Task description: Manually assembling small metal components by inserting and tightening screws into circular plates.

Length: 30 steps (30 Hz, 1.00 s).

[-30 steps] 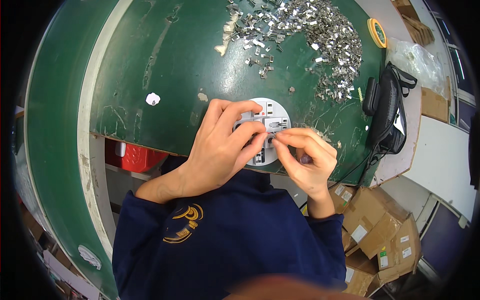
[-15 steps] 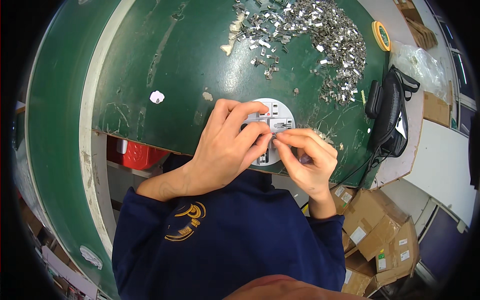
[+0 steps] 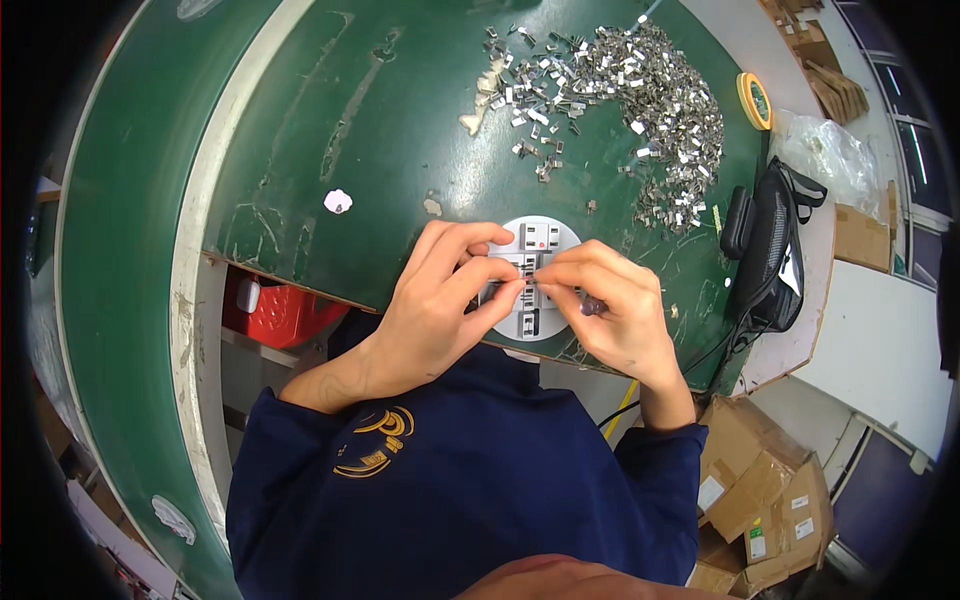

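Note:
On the near edge of the green table lies a round white disc-shaped fitting (image 3: 541,238) carrying grey and white blocks with dark slots. My left hand (image 3: 440,295) reaches over its left side, thumb and index finger pinched at the middle. From the right, my right hand (image 3: 610,310) closes thumb and index finger at the same spot, its fingertips almost meeting the left ones. Whatever small piece sits between the fingertips is too small to make out. A dark purplish rounded end (image 3: 594,306) shows inside the curled fingers of my right hand; its kind is unclear.
A heap of small shiny metal clips (image 3: 670,110) spreads over the far right of the table (image 3: 280,140). Beyond it are a tape roll (image 3: 754,101) and a black pouch (image 3: 776,250). Cardboard boxes (image 3: 765,490) stand at lower right; something red (image 3: 275,315) is under the table.
The disc has turned and its central row of slots now faces up and down the view. Both hands have shifted slightly left and stay pinched at its middle. The view has shifted a little.

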### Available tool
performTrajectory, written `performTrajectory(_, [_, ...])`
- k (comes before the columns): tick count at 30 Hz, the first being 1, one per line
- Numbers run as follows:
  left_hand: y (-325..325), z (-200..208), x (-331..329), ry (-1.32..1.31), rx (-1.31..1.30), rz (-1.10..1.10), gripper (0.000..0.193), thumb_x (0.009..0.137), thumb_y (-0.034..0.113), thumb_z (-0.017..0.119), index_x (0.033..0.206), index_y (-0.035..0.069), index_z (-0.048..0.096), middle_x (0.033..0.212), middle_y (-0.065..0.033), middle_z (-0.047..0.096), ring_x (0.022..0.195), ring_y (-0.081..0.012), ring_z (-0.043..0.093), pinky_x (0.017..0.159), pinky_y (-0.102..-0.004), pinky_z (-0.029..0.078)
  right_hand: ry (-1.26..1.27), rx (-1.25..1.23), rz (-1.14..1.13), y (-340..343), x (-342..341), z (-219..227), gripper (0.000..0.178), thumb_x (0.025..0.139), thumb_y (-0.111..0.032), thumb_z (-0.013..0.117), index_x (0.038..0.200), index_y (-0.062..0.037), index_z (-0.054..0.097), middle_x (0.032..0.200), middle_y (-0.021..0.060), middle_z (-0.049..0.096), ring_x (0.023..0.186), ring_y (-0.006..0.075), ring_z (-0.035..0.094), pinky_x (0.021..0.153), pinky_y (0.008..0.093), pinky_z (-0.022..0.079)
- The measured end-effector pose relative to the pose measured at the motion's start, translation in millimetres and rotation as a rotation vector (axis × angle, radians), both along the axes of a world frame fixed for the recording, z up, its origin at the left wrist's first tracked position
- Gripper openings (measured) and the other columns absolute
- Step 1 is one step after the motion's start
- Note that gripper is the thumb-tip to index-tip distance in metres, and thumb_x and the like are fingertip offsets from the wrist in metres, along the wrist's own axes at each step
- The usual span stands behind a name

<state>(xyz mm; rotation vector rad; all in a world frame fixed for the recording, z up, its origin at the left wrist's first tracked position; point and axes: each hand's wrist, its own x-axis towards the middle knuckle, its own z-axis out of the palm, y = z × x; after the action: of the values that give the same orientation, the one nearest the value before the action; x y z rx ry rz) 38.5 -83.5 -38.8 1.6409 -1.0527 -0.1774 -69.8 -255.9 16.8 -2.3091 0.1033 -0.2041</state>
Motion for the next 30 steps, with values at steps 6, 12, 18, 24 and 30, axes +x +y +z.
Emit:
performTrajectory(6, [-1.0,-1.0,-0.4,-0.021,-0.008,0.017,0.020,0.073,-0.001,0.079,0.088,0.005,0.067,0.110,-0.0077,0.064,0.091,-0.0235,0.058,0.073,-0.0324,0.048,-0.003,-0.068,0.009,1.9,2.5,0.2,0.018,0.078,0.002,0.070,0.094,-0.0039,0.069,0.089,0.0073,0.066,0.068,0.0255,0.066,0.055,0.0340,0.053])
performTrajectory(12, [-2.2,-0.4,0.1,-0.025,-0.001,0.024,0.020,0.073,-0.001,0.079,0.087,0.004,0.066,0.109,-0.0076,0.064,0.090,-0.0238,0.058,0.074,-0.0327,0.048,-0.001,-0.114,0.022,1.4,4.4,-0.7,0.019,0.076,0.003,0.068,0.093,-0.0033,0.067,0.087,0.0069,0.064,0.067,0.0258,0.065,0.055,0.0350,0.052])
performTrajectory(18, [-2.5,-2.0,-0.3,-0.030,0.004,0.037,0.019,0.074,-0.001,0.079,0.087,0.004,0.066,0.108,-0.0078,0.065,0.090,-0.0241,0.058,0.074,-0.0333,0.048,0.122,-0.131,0.024,6.8,13.3,11.6,0.014,0.079,0.006,0.072,0.092,0.0015,0.068,0.085,0.0114,0.066,0.069,0.0256,0.066,0.060,0.0324,0.052])
performTrajectory(24, [-2.5,-1.3,-0.3,-0.016,0.007,0.042,0.019,0.074,-0.001,0.079,0.087,0.003,0.066,0.107,-0.0082,0.065,0.090,-0.0244,0.058,0.075,-0.0335,0.048,0.218,-0.131,0.007,8.0,15.8,13.0,0.013,0.080,0.004,0.071,0.092,0.0017,0.068,0.085,0.0118,0.064,0.068,0.0269,0.065,0.061,0.0334,0.052])
performTrajectory(30, [-3.2,-3.5,-0.4,-0.024,-0.011,0.042,0.019,0.074,0.000,0.079,0.088,0.003,0.066,0.107,-0.0084,0.065,0.092,-0.0251,0.059,0.076,-0.0339,0.049,0.151,-0.047,-0.034,7.4,12.0,13.6,0.013,0.080,0.003,0.073,0.091,0.0015,0.068,0.085,0.0114,0.065,0.069,0.0256,0.066,0.060,0.0318,0.052])
